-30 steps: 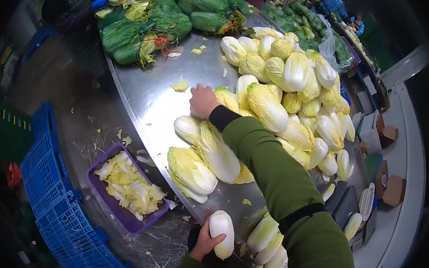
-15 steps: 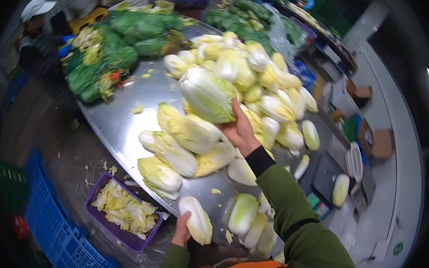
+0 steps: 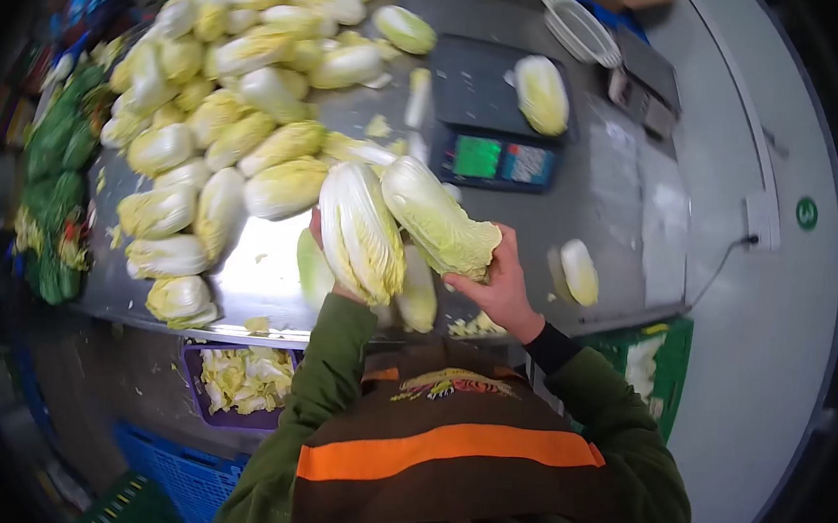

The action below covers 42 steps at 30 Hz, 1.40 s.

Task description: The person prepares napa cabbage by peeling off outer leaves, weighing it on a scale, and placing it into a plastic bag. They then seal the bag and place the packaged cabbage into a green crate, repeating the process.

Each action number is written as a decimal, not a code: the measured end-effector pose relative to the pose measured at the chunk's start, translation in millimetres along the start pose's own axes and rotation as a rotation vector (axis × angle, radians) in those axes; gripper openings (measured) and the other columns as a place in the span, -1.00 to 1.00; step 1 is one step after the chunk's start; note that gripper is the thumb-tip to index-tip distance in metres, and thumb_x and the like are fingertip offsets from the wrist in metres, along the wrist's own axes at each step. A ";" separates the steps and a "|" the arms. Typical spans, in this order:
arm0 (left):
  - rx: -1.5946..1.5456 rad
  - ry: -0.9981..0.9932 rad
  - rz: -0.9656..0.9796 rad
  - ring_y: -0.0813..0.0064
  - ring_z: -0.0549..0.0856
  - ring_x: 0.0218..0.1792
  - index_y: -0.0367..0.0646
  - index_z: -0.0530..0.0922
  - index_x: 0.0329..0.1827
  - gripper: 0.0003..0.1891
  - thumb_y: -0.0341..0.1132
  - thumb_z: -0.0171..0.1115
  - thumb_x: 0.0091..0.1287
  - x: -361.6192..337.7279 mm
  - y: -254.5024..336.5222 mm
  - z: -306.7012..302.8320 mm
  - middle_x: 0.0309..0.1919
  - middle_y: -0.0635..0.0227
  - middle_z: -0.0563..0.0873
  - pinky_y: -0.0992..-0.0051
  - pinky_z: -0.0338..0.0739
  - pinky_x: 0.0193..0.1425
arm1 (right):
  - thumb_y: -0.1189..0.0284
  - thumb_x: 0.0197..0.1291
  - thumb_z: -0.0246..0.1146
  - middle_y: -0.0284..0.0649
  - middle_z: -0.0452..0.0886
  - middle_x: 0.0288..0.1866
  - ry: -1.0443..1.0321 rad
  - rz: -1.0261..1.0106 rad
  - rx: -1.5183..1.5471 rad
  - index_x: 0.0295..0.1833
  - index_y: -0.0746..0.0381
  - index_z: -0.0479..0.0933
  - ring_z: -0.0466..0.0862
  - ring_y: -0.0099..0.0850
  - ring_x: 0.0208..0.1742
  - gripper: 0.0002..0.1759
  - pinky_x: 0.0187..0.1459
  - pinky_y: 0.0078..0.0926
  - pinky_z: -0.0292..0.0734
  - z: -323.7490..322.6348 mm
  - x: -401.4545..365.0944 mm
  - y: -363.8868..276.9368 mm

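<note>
Two elongated napa cabbages are held side by side above the shiny metal tabletop (image 3: pixel 500 221). The left hand (image 3: pixel 343 291), largely hidden, supports the white cabbage with yellow leaf edges (image 3: pixel 362 233); its fingers are mostly out of sight behind the head, so their full spread cannot be told. The right hand (image 3: pixel 506 289) grips the pale green-and-white cabbage (image 3: pixel 435 217) at its leafy end, fingers closed around that end and thumb on the near side. Beyond them, a dark flat scale with a lit green display (image 3: pixel 475 90) bears a single yellow-white cabbage (image 3: pixel 542 95). A large heap of yellow-and-white cabbages (image 3: pixel 258 66) occupies the left; below the tabletop edge, a purple plastic bin (image 3: pixel 233 423) contains loose leaves (image 3: pixel 246 379).
</note>
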<state>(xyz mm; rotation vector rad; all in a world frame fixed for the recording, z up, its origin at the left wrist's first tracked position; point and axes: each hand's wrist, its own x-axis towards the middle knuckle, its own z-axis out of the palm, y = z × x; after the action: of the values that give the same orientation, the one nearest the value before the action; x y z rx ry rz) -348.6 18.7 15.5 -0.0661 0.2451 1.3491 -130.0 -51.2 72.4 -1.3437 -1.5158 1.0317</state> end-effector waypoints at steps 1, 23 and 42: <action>0.027 0.035 -0.047 0.09 0.52 0.24 -0.07 0.39 0.41 -0.15 0.41 0.02 0.25 9.5 -25.1 -9.7 0.29 0.14 0.50 0.07 0.43 0.34 | 0.52 -0.01 0.54 -0.22 0.17 0.37 0.033 0.023 0.002 0.33 0.31 0.38 0.35 -0.41 0.40 -0.24 0.34 -0.40 0.40 -20.2 -11.4 4.6; 0.726 0.157 -0.692 0.17 0.72 0.01 -0.35 0.37 0.36 -0.32 0.02 0.17 0.36 29.6 -258.1 14.4 0.07 0.00 0.66 0.24 0.65 0.14 | 0.33 0.22 0.38 -0.17 0.40 0.36 0.065 0.571 1.099 0.54 0.20 0.11 0.48 -0.33 0.34 -0.14 0.13 -0.31 0.61 -209.7 -85.6 127.1; 2.315 -1.337 0.300 0.00 0.43 0.36 -0.12 0.50 0.27 -0.50 -0.47 0.14 0.19 33.2 -370.1 -5.9 0.26 0.06 0.53 0.04 0.26 0.45 | 0.26 0.33 0.17 -0.09 0.61 0.20 0.832 0.541 1.296 0.33 0.32 0.40 0.64 -0.21 0.19 -0.46 0.26 -0.20 0.52 -295.6 -238.5 157.2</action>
<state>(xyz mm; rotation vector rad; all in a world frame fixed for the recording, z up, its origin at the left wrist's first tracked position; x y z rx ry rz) 16.3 -33.0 -32.0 2.6929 0.4971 0.4034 215.4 -261.2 -2.1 -0.9333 0.2419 1.1792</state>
